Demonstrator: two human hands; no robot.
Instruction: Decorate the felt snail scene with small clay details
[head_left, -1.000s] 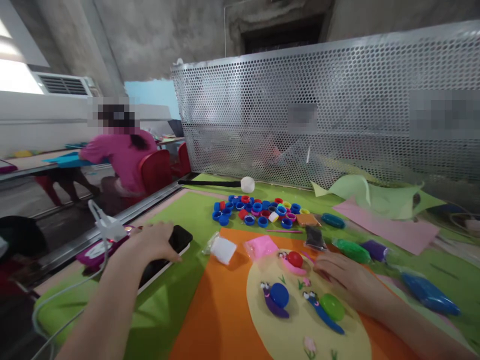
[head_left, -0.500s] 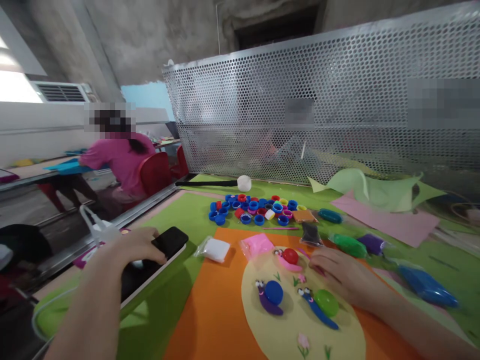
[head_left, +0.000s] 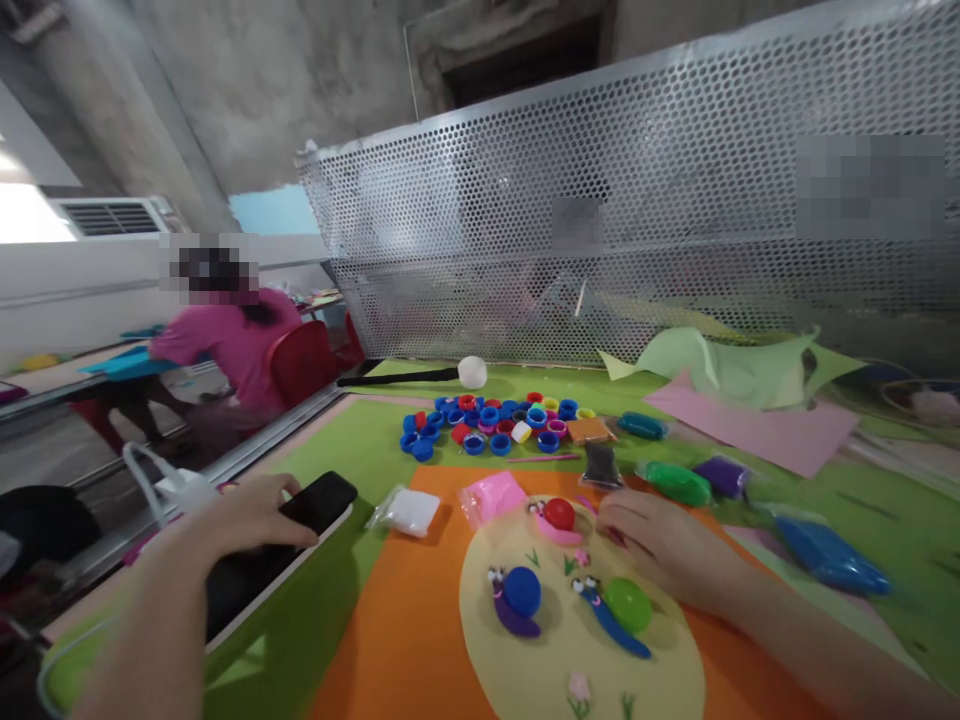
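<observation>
My left hand [head_left: 244, 525] wraps over a black phone [head_left: 324, 503] at the left, thumb along its near side and fingers across the far side. Over the upper right edge of a cream paper circle [head_left: 551, 650], my right hand [head_left: 652, 535] has its fingers bent together. A thin purple piece [head_left: 587, 506] shows at those fingertips; its kind and what lies inside the fingers are unclear. Three clay snails with cap shells lie on the circle: one red-shelled [head_left: 559, 516], one blue-shelled [head_left: 522, 594] and one green-shelled [head_left: 628, 606]. Small clay flowers and grass surround them.
Several bottle caps [head_left: 491, 418] spread behind the orange sheet [head_left: 375, 630]. Clay packets in white [head_left: 414, 512], pink [head_left: 495, 497], green [head_left: 677, 483] and blue [head_left: 829, 555] lie around it. A perforated metal screen [head_left: 465, 230] stands behind. A person in pink [head_left: 244, 340] sits at the left.
The whole view has shifted, so the table things appear further left. My left hand stays on the phone, and my right hand stays at the circle's upper right edge.
</observation>
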